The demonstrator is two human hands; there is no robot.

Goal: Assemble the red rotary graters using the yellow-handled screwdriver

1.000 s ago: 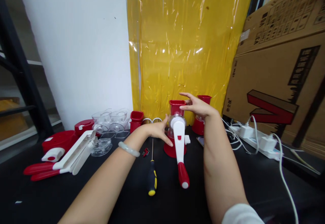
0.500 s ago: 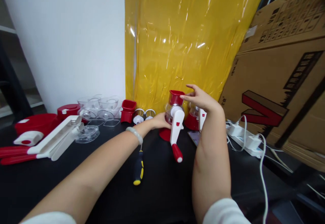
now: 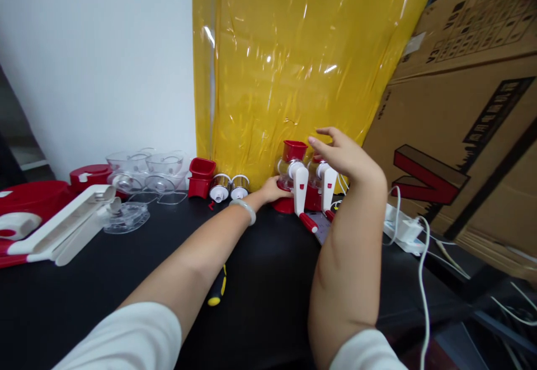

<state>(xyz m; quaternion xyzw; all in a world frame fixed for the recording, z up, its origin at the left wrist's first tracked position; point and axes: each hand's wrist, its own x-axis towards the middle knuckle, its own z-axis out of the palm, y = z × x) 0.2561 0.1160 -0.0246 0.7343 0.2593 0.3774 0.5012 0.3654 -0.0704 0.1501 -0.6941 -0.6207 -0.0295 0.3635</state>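
A red and white hand-crank grinder (image 3: pixel 293 183) with a clear drum stands at the back of the black table (image 3: pixel 268 280), against the yellow plastic sheet. My left hand (image 3: pixel 274 190) grips its base from the left side. My right hand (image 3: pixel 344 155) rests over the top of it with fingers stretched out and apart. A second grinder of the same kind (image 3: pixel 325 183) stands right beside the first, partly hidden by my right hand and wrist.
Two metal drum cutters (image 3: pixel 229 186) and a red hopper (image 3: pixel 201 177) sit left of the grinders. Clear bowls (image 3: pixel 145 171), red lids and white and red handles (image 3: pixel 62 224) lie far left. A yellow-tipped screwdriver (image 3: pixel 217 292) lies under my left arm. A power strip (image 3: pixel 403 227) with cables and cardboard boxes (image 3: pixel 461 107) fill the right.
Both hands have slid the grinder back across the table until it stands beside the second one. The view has shifted, so the screwdriver now lies under my left forearm.
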